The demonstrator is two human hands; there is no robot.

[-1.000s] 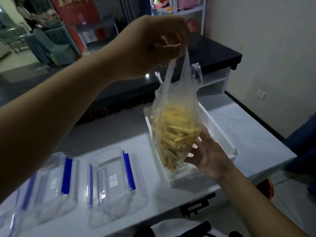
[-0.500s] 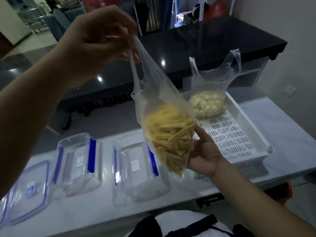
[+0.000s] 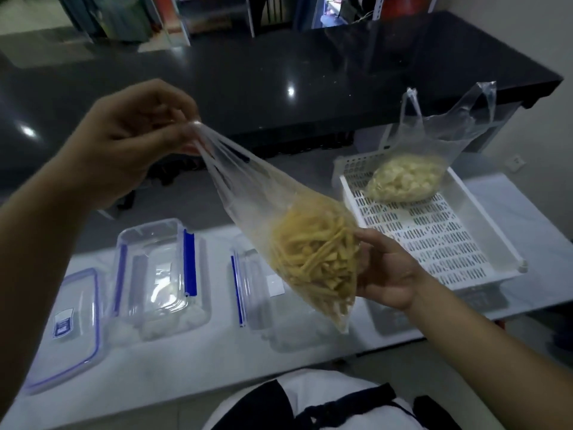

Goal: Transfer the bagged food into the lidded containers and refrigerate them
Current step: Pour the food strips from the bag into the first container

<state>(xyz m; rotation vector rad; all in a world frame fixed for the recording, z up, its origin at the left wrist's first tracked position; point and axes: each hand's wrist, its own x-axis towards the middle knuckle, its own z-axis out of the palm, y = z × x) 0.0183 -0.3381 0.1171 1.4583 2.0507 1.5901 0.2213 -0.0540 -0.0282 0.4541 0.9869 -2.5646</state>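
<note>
Surroundings: white worktop [image 3: 173, 367] carries the containers and a white perforated tray [image 3: 446, 243] at the right; a black glossy counter [image 3: 310, 72] runs behind it, shelving beyond.
In the way: the hanging bag of yellow strips [image 3: 313, 259] covers the right half of the middle container [image 3: 257, 287], so its far clip is hidden.
Near edge: a white and black garment [image 3: 310, 401] on the person's body shows at the bottom.
Left hand [image 3: 130, 141]: raised above the worktop, grip pressed together, fingertips pinching the gathered handles of the bag of yellow strips; the plastic is stretched taut from there down to the right.
Right hand [image 3: 387, 274]: grip spread, palm cupped against the right side of the bag's filled bottom, fingers touching the plastic.
Bag of yellow strips, place: held in the air between both hands, slanted, its lower corner hanging over the worktop beside the middle container.
Second bag [image 3: 406, 178]: clear, holds pale white pieces, rests in the far part of the tray with its handles standing up.
Count, bags: two.
Count, containers: two clear lidded ones with blue clips, the left container [image 3: 158, 274] fully seen.
Count, loose lids: one blue-rimmed lid [image 3: 65, 330] at the far left, flat on the worktop.
Count, trays: one.
</note>
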